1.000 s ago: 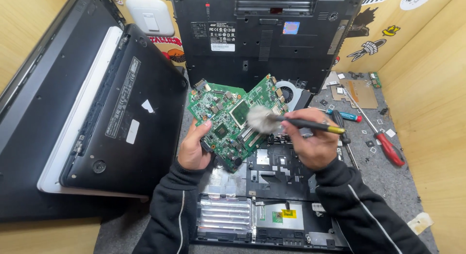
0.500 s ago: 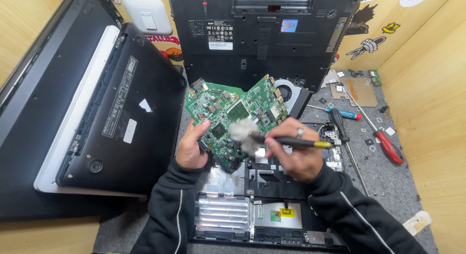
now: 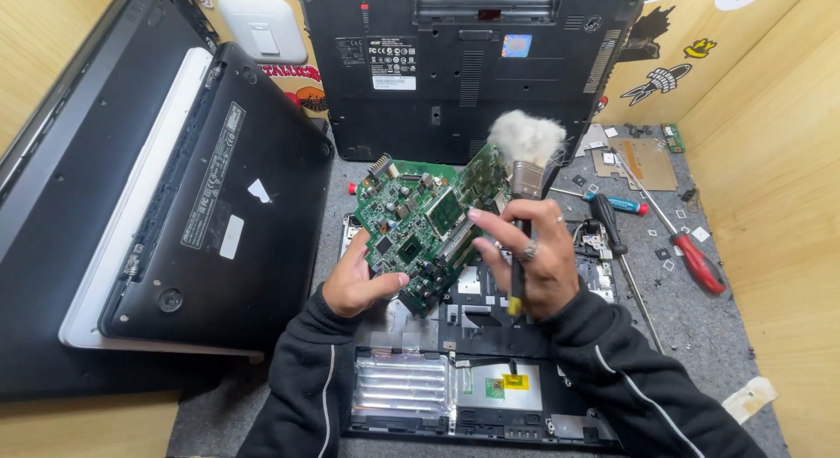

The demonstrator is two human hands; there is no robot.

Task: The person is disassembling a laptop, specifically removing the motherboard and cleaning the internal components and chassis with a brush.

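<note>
My left hand [image 3: 357, 281] grips the lower left edge of a green circuit board [image 3: 430, 220] and holds it tilted above an opened black laptop base [image 3: 472, 392]. In my right hand [image 3: 528, 255] is a paintbrush [image 3: 526, 147] held upright, its grey-white bristles fanned out above the board's right end, its dark handle running down through my fist. A ring shows on one finger of that hand.
Two closed black laptops lean at the left [image 3: 219, 195] and at the back [image 3: 464, 64]. On the grey mat to the right lie a red-handled screwdriver [image 3: 696, 261], a blue-handled one [image 3: 617, 202], a black one [image 3: 606, 222] and several loose screws. Wooden walls enclose the bench.
My right hand has swung the brush from lying across the board to standing upright, bristles now above the board's right end. The board stays in my left hand.
</note>
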